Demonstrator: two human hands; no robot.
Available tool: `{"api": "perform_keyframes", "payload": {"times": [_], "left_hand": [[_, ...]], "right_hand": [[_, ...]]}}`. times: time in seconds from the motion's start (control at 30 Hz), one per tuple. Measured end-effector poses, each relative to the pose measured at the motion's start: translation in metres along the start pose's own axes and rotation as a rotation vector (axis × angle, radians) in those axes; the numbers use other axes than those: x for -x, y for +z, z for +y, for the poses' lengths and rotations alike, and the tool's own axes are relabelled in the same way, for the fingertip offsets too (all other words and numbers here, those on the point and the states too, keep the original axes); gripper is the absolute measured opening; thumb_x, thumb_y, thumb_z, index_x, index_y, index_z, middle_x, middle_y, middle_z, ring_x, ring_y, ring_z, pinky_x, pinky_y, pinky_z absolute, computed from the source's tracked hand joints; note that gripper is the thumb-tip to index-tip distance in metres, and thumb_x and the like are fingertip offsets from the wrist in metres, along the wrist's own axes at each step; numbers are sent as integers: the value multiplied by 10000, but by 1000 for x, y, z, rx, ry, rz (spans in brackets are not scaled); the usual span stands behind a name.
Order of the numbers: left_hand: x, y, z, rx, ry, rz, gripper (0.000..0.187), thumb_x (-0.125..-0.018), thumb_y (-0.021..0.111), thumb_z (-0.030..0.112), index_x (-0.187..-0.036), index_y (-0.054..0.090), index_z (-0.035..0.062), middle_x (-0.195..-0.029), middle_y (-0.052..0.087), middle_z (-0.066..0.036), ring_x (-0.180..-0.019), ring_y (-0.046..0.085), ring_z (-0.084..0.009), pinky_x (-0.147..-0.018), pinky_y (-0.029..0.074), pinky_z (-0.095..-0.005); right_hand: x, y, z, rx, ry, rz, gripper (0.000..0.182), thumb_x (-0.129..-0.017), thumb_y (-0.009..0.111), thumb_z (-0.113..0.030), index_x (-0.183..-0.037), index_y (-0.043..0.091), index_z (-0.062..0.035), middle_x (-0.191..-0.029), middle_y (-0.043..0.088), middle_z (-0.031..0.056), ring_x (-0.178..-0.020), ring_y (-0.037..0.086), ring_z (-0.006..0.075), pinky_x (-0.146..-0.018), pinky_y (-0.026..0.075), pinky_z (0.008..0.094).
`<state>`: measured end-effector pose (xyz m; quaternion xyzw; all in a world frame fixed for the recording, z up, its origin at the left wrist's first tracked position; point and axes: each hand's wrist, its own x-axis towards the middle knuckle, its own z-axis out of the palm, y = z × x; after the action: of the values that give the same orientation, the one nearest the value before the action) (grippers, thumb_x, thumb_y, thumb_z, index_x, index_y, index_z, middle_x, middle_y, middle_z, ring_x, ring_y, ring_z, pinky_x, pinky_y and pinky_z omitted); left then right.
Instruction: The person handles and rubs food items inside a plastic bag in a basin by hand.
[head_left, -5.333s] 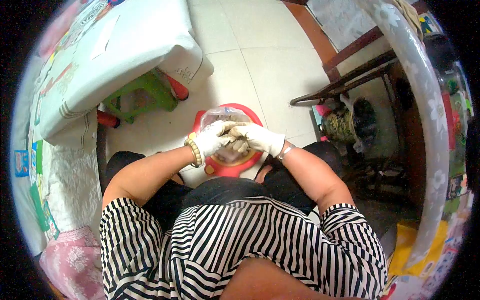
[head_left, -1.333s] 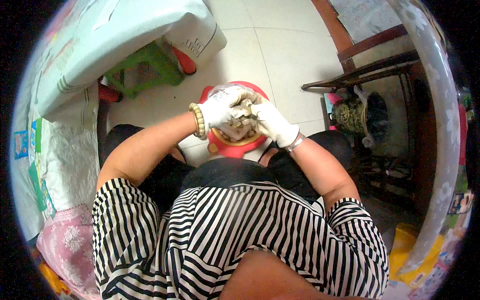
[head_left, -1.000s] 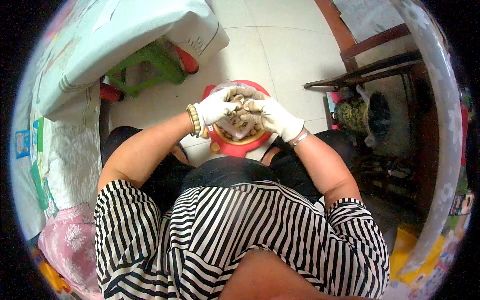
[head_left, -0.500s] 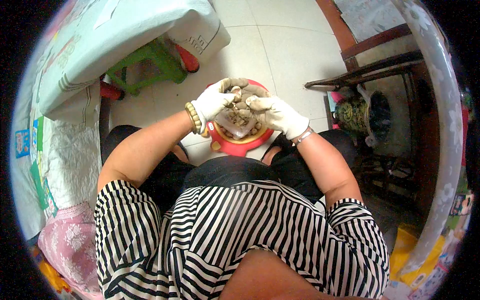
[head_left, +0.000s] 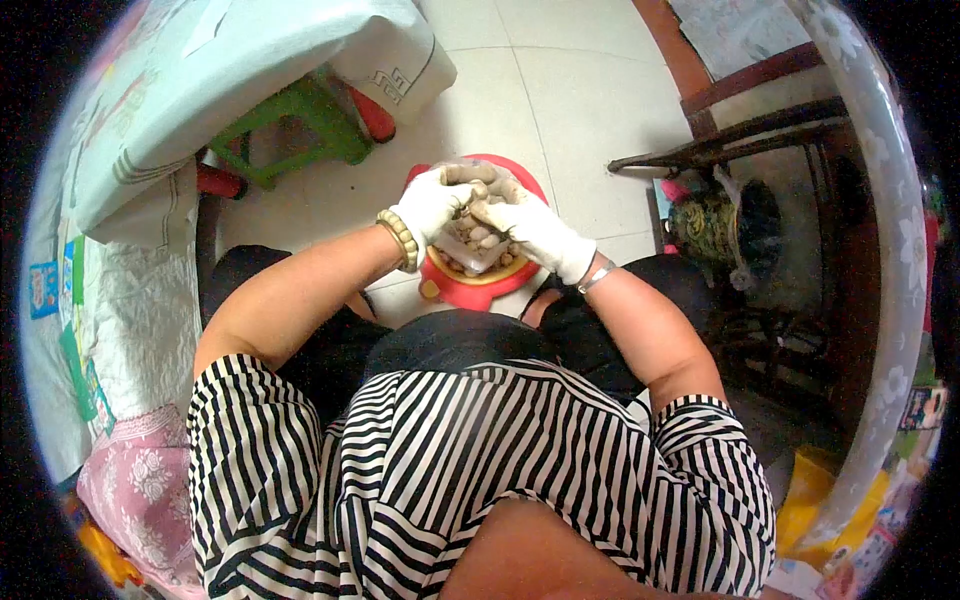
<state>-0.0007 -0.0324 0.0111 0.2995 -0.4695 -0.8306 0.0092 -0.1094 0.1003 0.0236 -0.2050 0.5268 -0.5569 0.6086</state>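
Note:
Both my hands wear white work gloves with soiled fingers and meet close together above a red, rounded stool-like base [head_left: 480,294] with a yellow ring. My left hand [head_left: 437,204], with a beaded bracelet at its wrist, is closed with thumb and fingers pinched. Facing it, my right hand [head_left: 540,230] is closed too, its thumb beside the left fingertips. What the fingers hold is too small and hidden to make out. Just below them lie several small brown and pale lumps [head_left: 487,241], in and around a clear plastic container [head_left: 468,257] on the base.
A table with a pale cloth [head_left: 270,60] stands at the left, a green stool [head_left: 310,130] beneath it. Dark wooden furniture [head_left: 740,140] and a dark patterned round object [head_left: 705,228] are at the right. Pale floor tiles [head_left: 560,100] lie ahead.
My hands have drawn closer together and the right hand has shifted slightly left. Its fingers now curl nearer the left fingertips, and more of the pale lumps show beneath.

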Motion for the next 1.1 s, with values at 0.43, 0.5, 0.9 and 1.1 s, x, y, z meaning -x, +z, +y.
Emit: {"api": "perform_keyframes", "payload": {"times": [0.43, 0.5, 0.9, 1.1], "left_hand": [[-7, 4, 0, -460, 270, 28, 201, -877, 592, 139, -1030, 529, 25, -926, 586, -59, -828, 536, -118, -748, 467, -264], [-7, 4, -2, -406, 253, 21, 207, -878, 592, 142, -1035, 527, 23, -933, 585, -56, -830, 536, -119, -753, 467, -266], [0, -3, -10, -308, 214, -85, 257, -917, 532, 176, -1128, 527, 30, -1049, 589, -55, -938, 545, -126, -835, 457, -279], [-2, -8, -8, -289, 85, -56, 273, -926, 522, 169, -1149, 523, 12, -1027, 589, -59, -899, 544, -125, -834, 463, -281]], "right_hand": [[-4, -5, 0, 75, -45, 22, 198, -957, 483, -216, -1094, 525, -80, -715, 589, -6, -549, 540, 66, -473, 467, 205], [-5, -9, -3, -51, -9, -11, 207, -953, 495, -213, -1103, 529, -74, -734, 611, 7, -555, 556, 67, -482, 474, 206], [6, -4, -9, -114, 21, -56, 142, -931, 537, -167, -1006, 553, -47, -725, 617, 25, -561, 570, 86, -485, 480, 205], [4, -1, -8, -175, 13, 4, 136, -932, 535, -157, -978, 536, -29, -755, 613, 39, -559, 547, 75, -472, 452, 196]]}}
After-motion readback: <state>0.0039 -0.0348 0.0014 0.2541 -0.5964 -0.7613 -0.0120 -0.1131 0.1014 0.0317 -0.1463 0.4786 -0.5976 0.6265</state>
